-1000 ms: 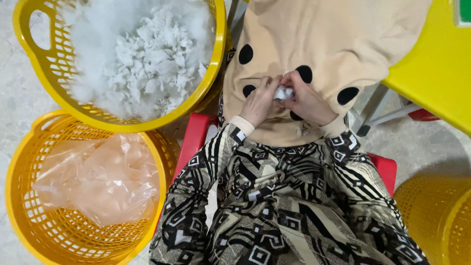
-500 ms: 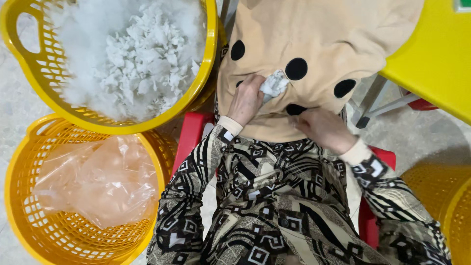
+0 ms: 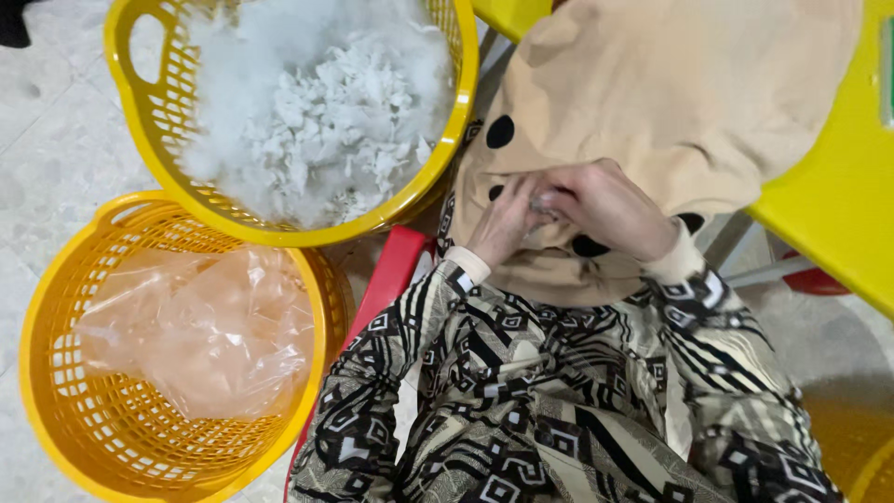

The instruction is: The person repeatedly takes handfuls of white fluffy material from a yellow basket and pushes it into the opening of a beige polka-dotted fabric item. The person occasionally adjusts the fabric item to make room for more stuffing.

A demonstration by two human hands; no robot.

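Observation:
A beige fabric shell with black round spots (image 3: 670, 102) lies across my lap. My left hand (image 3: 503, 224) and my right hand (image 3: 610, 210) meet at its lower edge, between the black spots. Both pinch the cloth there, fingers closed. A bit of white stuffing seems to sit between the fingers, mostly hidden. A yellow basket (image 3: 140, 112) heaped with white fibre stuffing (image 3: 317, 121) stands to my left, within reach of the left hand.
A second yellow basket (image 3: 56, 317) holds a crumpled clear plastic bag (image 3: 205, 335) at the lower left. A yellow table (image 3: 838, 214) edge is at right, another yellow basket (image 3: 857, 438) at lower right. I sit on a red chair (image 3: 391, 270) over a pale tiled floor.
The right hand, which had dropped to my lap half a second ago, has come back up to the left hand on the shell. The white tuft seen earlier is now covered.

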